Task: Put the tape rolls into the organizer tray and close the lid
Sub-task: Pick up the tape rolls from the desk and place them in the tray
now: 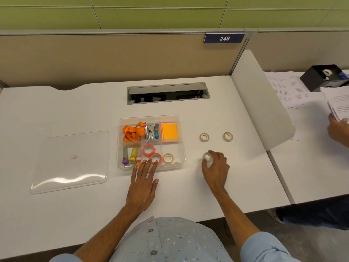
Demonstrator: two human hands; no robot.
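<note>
The clear organizer tray [181,140] sits mid-desk. Its front compartments hold two pink tape rolls [148,149] [156,158] and one clear roll [168,158]. My left hand [144,183] lies flat on the desk with its fingertips over the tray's front rim, touching the nearer pink roll. My right hand [216,168] is closed around a clear tape roll [207,157] on the desk, right of the tray. Two more clear rolls [204,137] [227,136] lie farther back on the right. The clear lid [70,161] lies flat to the left of the tray.
The tray's other compartments hold an orange lanyard [132,132], staplers [151,131], orange sticky notes [169,132] and markers [130,156]. A cable hatch [168,92] is open behind. A white divider [264,103] stands on the right; beyond it another person's hand [338,129] holds papers.
</note>
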